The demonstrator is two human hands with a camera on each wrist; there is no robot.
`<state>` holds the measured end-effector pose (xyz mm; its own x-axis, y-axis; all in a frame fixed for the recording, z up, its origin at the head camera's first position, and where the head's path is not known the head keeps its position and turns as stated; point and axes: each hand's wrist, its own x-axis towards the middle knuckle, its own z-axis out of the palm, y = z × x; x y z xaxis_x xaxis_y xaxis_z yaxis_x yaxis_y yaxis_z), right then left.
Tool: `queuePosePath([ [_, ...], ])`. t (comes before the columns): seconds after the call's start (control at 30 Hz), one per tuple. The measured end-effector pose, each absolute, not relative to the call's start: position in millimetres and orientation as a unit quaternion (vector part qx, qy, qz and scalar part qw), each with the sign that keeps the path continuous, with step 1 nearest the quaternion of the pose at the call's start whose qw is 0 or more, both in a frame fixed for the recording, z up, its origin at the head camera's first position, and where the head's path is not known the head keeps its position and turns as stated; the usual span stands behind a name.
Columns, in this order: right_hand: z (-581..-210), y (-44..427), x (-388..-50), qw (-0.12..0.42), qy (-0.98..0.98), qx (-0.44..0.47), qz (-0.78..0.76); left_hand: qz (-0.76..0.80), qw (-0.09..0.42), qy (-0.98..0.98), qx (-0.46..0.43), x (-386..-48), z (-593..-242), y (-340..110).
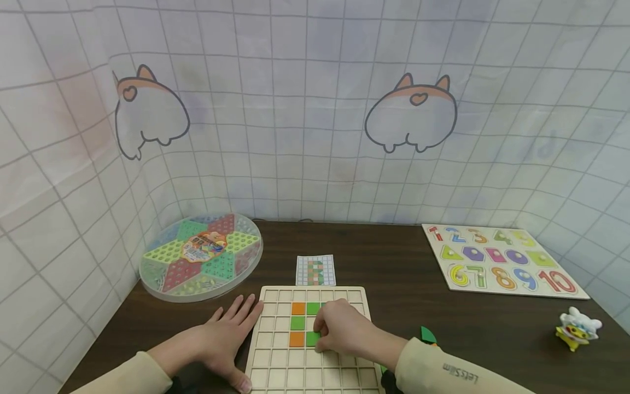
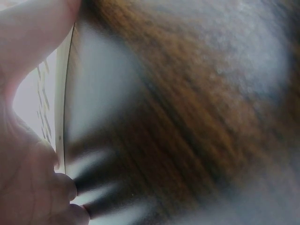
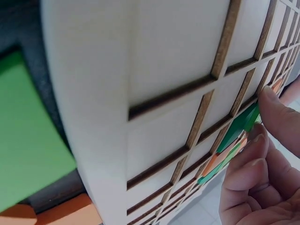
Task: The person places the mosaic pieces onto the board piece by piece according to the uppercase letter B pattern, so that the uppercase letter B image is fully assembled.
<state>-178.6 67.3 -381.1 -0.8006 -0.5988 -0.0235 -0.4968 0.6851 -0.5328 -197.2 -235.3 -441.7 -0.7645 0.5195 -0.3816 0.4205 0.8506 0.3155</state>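
Observation:
The pale grid board (image 1: 296, 377) holds orange (image 1: 298, 308) and green tiles (image 1: 297, 323) in its upper middle cells. My left hand (image 1: 214, 339) lies spread beside the board's left edge, fingertips and thumb at the rim; the left wrist view shows the palm side (image 2: 28, 187) blurred. Over the board, my right hand (image 1: 346, 331) has curled fingers, with thumb and index at a green tile (image 1: 312, 339). In the right wrist view those fingers (image 3: 269, 105) pinch a green piece (image 3: 253, 118) beside a dark green one (image 3: 233, 131); the hand hides part of the pattern.
Behind the board lies a pattern card (image 1: 315, 270). A round star-patterned game board (image 1: 202, 257) is at the left, a number puzzle (image 1: 507, 261) at the back right, and a small figurine (image 1: 577, 328) at the right. Loose green pieces (image 3: 28, 131) and orange pieces (image 3: 70, 213) lie beside the board.

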Motion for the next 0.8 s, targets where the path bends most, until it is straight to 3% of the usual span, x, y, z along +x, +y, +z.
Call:
queuePosePath([
  [0.3,-384,67,-179,0.087,0.913,-0.309,-0.25,0.104,0.243,0.931,0.251,-193,-432,-230],
  [0.8,-384,65,-177,0.085,0.918,-0.299,-0.246,0.111,0.23,0.934,0.249,-199,-445,-235],
])
